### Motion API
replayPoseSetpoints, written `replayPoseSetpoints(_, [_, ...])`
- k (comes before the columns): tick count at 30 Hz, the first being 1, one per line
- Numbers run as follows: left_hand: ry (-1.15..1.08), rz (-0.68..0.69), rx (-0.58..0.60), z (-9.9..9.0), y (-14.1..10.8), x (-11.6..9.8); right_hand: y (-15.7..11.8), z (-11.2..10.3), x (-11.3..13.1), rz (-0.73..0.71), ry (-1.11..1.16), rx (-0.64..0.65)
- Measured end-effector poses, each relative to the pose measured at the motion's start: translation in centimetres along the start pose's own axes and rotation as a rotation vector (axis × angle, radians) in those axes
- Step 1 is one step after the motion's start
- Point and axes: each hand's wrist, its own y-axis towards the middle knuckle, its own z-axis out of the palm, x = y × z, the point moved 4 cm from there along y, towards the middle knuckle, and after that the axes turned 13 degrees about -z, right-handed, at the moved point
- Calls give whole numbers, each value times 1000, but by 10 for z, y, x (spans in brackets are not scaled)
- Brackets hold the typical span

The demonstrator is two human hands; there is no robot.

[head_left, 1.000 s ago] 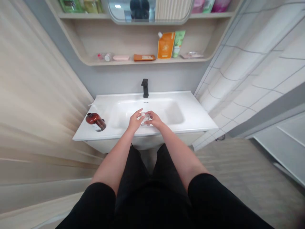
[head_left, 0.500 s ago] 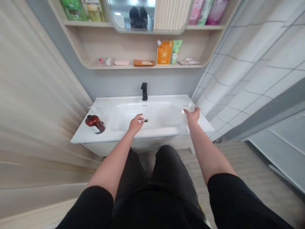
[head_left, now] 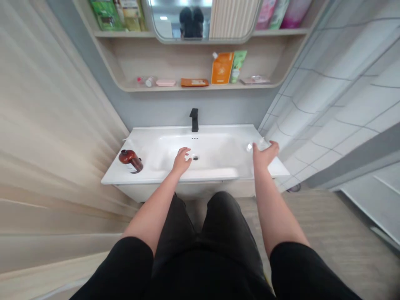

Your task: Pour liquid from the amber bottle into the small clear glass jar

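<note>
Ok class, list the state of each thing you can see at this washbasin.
Left hand: open, fingers loosely curled.
Right hand: raised, fingers spread.
Clear plastic item: at right fingers; grip unclear.
Brown bottle with white label: lying on its side on the white basin.
Black faucet: no water visible.
Round metal drain: uncovered.

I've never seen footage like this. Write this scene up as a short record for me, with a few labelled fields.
Place: white washbasin with a black faucet
Left hand: open, beside the drain
Right hand: raised at the basin's right side, next to a small clear item; grip unclear
Bottle: brown bottle lying on the basin's left ledge
Shelf: orange pouch on a pale shelf
</note>
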Motion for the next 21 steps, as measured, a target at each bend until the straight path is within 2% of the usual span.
replayPoseSetpoints(2, [7,9,-14,-1,-3,-5,-24,15,32,-122,41,98])
replayPoseSetpoints(3, [13,26,-24,-1,-7,-10,-40,29,50,-174,107,239])
replayPoseSetpoints(6, [36,149,-40,-6,-27,-38,-96,83,101,-259,296,777])
replayPoseSetpoints(8, [65,269,-23,-21,-41,-67,-124,110,124,-280,309,971])
replayPoseSetpoints(9, [88,324,-20,-35,-45,-83,-133,119,130,-272,298,1023])
replayPoseSetpoints(10, [126,374,-38,-55,-44,-99,-139,127,133,-249,266,1056])
replayPoseSetpoints(12, [253,409,-163,-109,-28,-125,-143,133,130,-184,172,1068])
replayPoseSetpoints(14, [437,311,-258,-171,8,-138,-143,133,125,-148,114,1060])
replayPoseSetpoints(16, [653,93,-216,-228,53,-136,-143,131,122,-161,130,1068])
replayPoseSetpoints(18, [840,-163,-49,-270,87,-121,-144,129,121,-178,160,1080])
replayPoseSetpoints(20, [881,-236,-2,-296,102,-109,-145,129,119,-171,162,1061])
replayPoseSetpoints(21, [872,-219,-4,-303,104,-105,-145,129,118,-162,166,1048])
